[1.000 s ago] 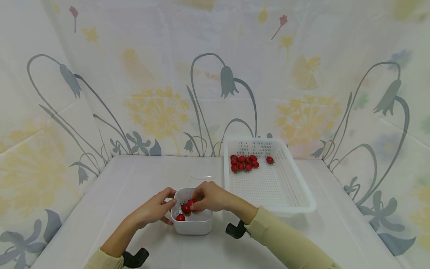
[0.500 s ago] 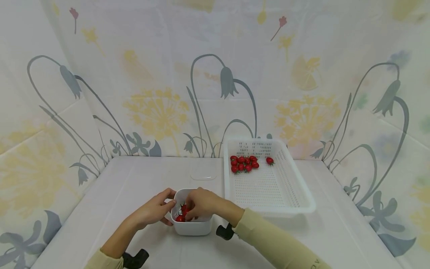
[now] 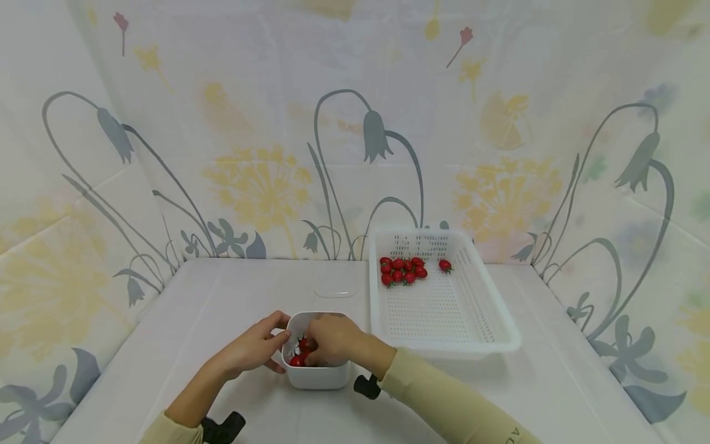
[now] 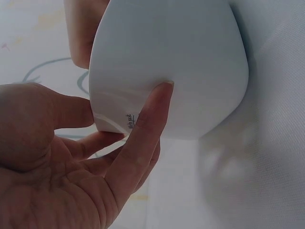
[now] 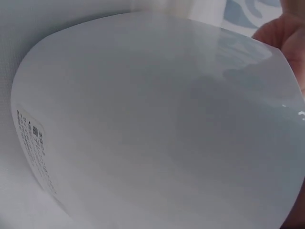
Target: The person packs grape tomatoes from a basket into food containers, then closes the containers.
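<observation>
In the head view a white rectangular container (image 3: 317,377) stands on the table with several cherry tomatoes (image 3: 297,360) at its left side. My left hand (image 3: 252,345) holds the container's left corner, thumb at the rim and fingers along the outer wall; the left wrist view shows this hand (image 4: 100,152) from the palm side. My right hand (image 3: 338,340) reaches down inside, its curled thumb and finger around a red tomato near the front wall. Its other fingertips are hidden by the hand. In the right wrist view the container's wall (image 5: 152,119) hides the fingers.
A white perforated basket (image 3: 501,314) stands at the right rear, with a cluster of cherry tomatoes (image 3: 397,264) in its far left part and a single tomato (image 3: 445,266) apart. Behind the container lies a clear flat lid-like piece (image 3: 335,291). A patterned cloth hangs behind.
My right hand has moved lower and a little left into the container, covering more of the tomatoes there. The left hand and the basket have stayed in place.
</observation>
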A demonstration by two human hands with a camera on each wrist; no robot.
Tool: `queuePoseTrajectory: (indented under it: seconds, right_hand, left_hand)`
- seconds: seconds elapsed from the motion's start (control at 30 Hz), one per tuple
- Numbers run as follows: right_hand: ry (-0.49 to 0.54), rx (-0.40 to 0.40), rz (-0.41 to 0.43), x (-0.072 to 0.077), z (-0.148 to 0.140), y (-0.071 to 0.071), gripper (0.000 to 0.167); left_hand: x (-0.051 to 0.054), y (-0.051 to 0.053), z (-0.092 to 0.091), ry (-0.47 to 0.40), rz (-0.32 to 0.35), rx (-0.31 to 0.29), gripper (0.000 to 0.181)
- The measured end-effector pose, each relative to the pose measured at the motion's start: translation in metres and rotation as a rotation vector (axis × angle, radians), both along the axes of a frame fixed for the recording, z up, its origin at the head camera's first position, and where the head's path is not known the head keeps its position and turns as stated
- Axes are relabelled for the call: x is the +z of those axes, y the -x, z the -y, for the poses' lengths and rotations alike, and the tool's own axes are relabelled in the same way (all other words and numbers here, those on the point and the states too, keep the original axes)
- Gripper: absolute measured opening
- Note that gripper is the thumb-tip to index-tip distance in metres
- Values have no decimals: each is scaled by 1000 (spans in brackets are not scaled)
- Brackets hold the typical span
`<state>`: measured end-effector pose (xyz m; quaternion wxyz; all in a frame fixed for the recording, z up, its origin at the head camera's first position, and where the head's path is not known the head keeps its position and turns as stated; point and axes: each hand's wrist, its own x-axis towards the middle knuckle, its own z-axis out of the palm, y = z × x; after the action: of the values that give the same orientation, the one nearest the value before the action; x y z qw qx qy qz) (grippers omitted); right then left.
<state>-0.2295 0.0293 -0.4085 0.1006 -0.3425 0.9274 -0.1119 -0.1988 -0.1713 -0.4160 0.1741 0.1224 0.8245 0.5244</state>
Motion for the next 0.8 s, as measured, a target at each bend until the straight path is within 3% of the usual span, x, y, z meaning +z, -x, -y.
queuePoseTrajectory:
  seconds: [0.1, 0.37, 0.57, 0.8]
  right_hand:
    - [-23, 2, -14, 0, 0, -1, 20]
    - [33, -18, 75, 7, -3, -2, 12]
    - [111, -23, 131, 20, -14, -5, 13]
    - [178, 27, 120, 40, -37, -7, 17]
  left_hand:
    - [0, 0, -1, 4, -1, 1, 27]
    - [1, 0, 0, 11, -4, 6, 26]
    - [0, 0, 0, 9, -1, -2, 27]
    - [0, 0, -1, 19, 6, 10, 27]
